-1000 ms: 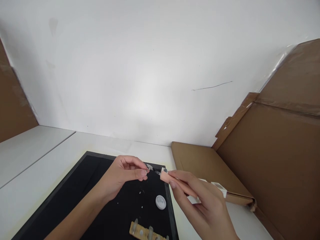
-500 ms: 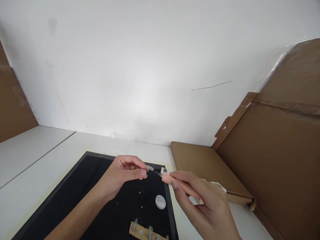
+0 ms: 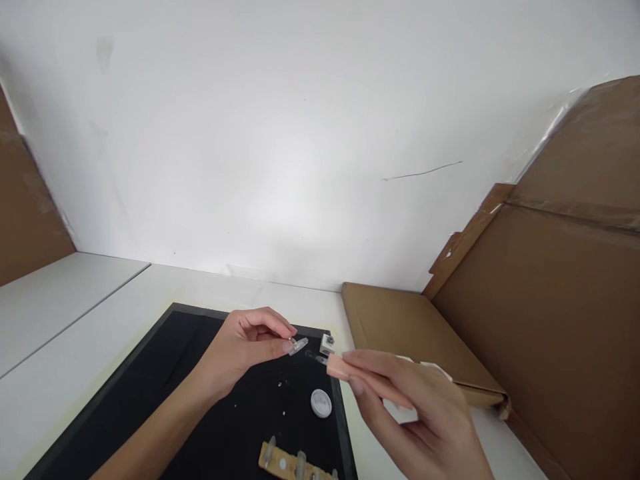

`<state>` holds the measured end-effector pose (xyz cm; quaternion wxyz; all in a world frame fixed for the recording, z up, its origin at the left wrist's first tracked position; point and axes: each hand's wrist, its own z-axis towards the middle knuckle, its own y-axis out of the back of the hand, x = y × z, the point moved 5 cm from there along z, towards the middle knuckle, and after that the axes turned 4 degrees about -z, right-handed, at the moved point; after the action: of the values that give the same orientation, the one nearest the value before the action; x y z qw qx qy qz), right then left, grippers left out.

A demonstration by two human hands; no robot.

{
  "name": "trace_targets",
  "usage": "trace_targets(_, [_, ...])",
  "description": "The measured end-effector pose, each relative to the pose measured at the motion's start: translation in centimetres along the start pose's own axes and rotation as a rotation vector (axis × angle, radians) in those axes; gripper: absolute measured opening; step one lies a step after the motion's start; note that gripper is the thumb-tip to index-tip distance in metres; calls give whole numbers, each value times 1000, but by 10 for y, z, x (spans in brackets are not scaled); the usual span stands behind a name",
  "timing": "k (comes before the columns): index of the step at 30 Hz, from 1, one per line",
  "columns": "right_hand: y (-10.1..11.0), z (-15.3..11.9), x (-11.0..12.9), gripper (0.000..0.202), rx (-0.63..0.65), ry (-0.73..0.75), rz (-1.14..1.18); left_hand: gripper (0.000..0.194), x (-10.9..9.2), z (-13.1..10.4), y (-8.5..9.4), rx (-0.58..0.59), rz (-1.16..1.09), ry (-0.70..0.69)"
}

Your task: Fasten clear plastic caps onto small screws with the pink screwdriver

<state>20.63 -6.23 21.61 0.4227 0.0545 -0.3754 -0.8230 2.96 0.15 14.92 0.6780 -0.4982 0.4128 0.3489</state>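
Between the thumb and fingers of my left hand (image 3: 257, 341) is a small clear plastic piece (image 3: 299, 346), shaped like a false nail tip. My right hand (image 3: 407, 400) grips a peach-coloured handle (image 3: 367, 380) whose thin, clear-and-dark tip (image 3: 316, 357) points left. A small gap separates that tip from the plastic piece. Both hands are raised over the black mat (image 3: 165, 380). Just beyond the tool tip stands a small white block (image 3: 327, 344) with a dark spot on top.
A round white lid (image 3: 321, 404) and tiny white bits (image 3: 284, 413) lie on the mat. At the near edge, a tan strip (image 3: 289, 469) carries several clear upright pieces. A flat cardboard box (image 3: 400, 323) sits behind my right hand. Cardboard panels (image 3: 565, 307) and a white wall (image 3: 280, 133) enclose the table.
The tool in my right hand has drawn back to the right and slightly down, away from the clear piece. My left hand stays in place; the piece now shows tilted up to the right.
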Motion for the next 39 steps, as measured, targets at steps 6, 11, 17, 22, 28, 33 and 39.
trace_targets(6, [-4,8,10,22,36,90,54,8,-1,2,-5,28,14,-30])
trace_targets(11, [-7,7,8,24,46,90,25,8,-1,0,-6,47,12,-40])
trace_targets(17, [-5,5,2,21,25,70,31,9,-1,-2,-4,39,28,-44])
trace_targets(22, [-7,5,-3,21,34,27,33,9,-1,-3,-3,41,30,-52])
trace_targets(28, [-6,3,-5,20,26,-2,15,8,0,-3,-2,35,69,-73])
trace_targets(33, [-4,3,-5,20,37,-5,18,9,-4,-4,-2,9,164,-135])
trace_targets(39, [-7,7,2,21,159,43,7,11,-9,-4,-6,-6,240,-183])
